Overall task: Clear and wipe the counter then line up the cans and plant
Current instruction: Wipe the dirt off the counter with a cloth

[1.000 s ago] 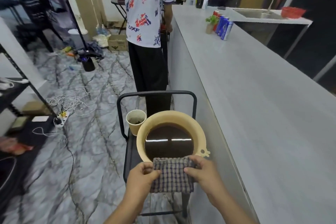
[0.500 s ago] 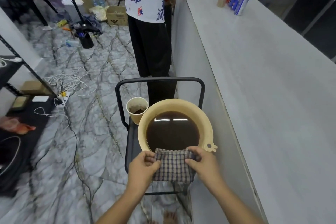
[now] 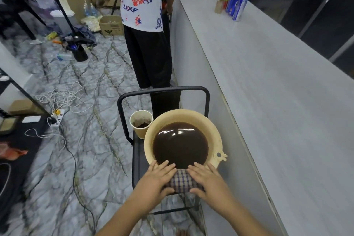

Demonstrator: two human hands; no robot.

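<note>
Both hands have flattened — left hand (image 3: 156, 177) and right hand (image 3: 206, 178) now press the checked cloth (image 3: 182, 180) with straight fingers at the basin (image 3: 214, 132) rim, hiding most of it — cans (image 3: 236, 6) and plant (image 3: 221, 1) stand far up the counter (image 3: 268, 86).

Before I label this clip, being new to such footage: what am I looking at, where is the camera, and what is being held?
There is no machine here. A person wears a wide-angle camera on the head, looking forward and down, so you see their own arms. The left hand and right hand lie with straight fingers on a checked cloth draped over the near rim of a beige basin of dark liquid. The basin stands on a small black cart beside a paper cup. To the right runs the long grey counter; at its far end stand a small plant and several cans. Another person stands ahead.
</note>
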